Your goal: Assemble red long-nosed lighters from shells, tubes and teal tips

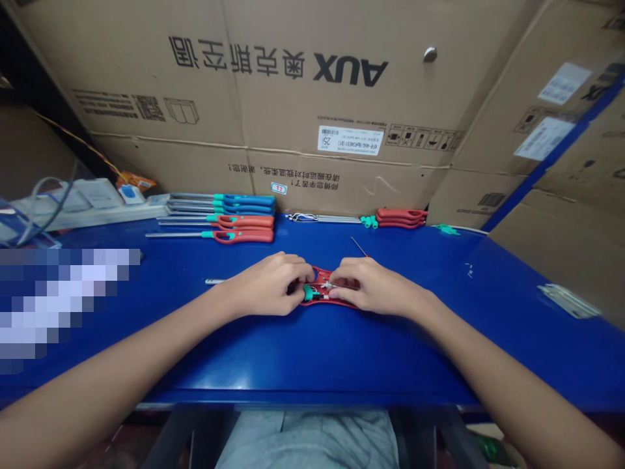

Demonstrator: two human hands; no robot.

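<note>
Both hands meet at the middle of the blue table (312,345) over an opened red lighter handle (326,291) with a teal part and small white and metal bits inside. My left hand (267,284) has its fingers curled onto the left end of the handle, where a thin metal tube (213,281) sticks out to the left. On the right, my right hand (371,285) pinches the handle's right half, fingertips pressed on the inner parts.
Several finished long lighters with blue and red handles (229,218) lie in a row at the back left. More red handles with metal tubes (390,218) lie at the back right. Cardboard boxes (312,98) wall the far side. Flat metal pieces (569,301) lie at the right edge.
</note>
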